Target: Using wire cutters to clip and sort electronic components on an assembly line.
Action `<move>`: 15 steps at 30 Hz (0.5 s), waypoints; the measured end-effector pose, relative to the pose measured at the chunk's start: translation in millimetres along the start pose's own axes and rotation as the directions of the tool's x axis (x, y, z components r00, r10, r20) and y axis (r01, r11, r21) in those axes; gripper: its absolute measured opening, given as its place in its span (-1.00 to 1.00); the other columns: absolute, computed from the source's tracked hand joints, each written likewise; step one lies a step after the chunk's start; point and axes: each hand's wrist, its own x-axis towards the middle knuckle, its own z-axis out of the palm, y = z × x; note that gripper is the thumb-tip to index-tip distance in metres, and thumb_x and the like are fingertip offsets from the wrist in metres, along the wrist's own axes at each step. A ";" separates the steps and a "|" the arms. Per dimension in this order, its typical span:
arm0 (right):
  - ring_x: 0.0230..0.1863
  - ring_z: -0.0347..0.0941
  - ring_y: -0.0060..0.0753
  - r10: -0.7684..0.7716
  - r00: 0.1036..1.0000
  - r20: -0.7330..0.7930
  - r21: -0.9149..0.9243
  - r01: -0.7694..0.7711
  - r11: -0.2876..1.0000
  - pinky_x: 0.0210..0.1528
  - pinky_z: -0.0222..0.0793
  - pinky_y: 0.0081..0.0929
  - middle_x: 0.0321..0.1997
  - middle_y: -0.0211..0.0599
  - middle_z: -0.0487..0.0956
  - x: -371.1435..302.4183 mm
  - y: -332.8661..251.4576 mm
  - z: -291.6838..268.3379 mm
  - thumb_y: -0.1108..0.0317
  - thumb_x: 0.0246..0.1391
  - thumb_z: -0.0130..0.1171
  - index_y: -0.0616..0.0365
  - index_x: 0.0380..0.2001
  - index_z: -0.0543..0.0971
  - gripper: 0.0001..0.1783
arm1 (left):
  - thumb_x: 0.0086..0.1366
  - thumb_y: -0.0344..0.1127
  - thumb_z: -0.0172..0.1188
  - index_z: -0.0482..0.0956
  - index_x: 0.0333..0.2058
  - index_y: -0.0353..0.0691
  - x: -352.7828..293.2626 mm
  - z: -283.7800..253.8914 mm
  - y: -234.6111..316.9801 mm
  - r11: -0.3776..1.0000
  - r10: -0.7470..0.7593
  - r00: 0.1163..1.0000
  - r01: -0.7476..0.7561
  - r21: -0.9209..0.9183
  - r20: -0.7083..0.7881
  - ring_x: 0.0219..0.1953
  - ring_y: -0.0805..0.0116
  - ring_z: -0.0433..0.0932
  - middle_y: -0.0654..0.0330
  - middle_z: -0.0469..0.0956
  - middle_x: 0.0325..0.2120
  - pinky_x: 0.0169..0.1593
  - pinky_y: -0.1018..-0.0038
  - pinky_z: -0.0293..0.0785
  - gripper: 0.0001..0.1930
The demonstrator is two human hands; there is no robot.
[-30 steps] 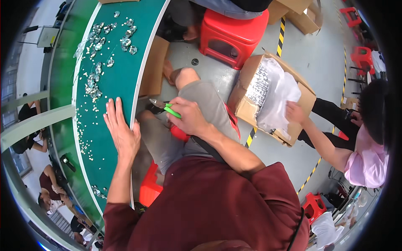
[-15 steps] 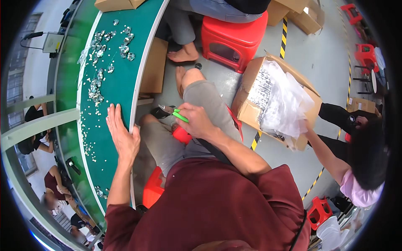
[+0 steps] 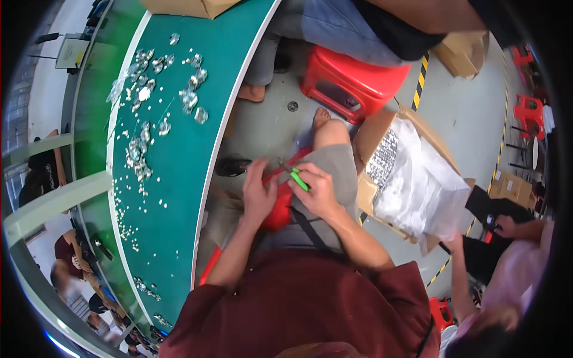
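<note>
Green tabletop (image 3: 186, 155) to L; pliers (image 3: 300, 181) snug in R hand (image 3: 319, 194), nr half-curled L hand (image 3: 258, 196), contents unclear.

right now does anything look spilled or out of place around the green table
Perhaps: small pale bits lie scattered loose on the green tabletop, in no container, so they look spilled. A small dark round object also stands out on the floor near the red stool; it could be a fixture.
</note>
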 end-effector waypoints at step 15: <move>-0.29 0.59 -0.24 0.482 0.709 -0.514 0.186 -0.457 0.870 -0.15 0.50 -0.32 -0.31 -0.08 0.66 32.0 62.7 -74.2 0.48 0.08 0.15 0.29 -0.44 0.58 -0.91 | 0.18 -0.35 0.23 0.27 0.35 -0.19 211.5 380.7 -261.6 0.938 -0.228 0.950 0.155 0.309 0.215 0.32 -0.15 0.31 -0.19 0.29 0.31 0.31 0.10 0.32 -0.28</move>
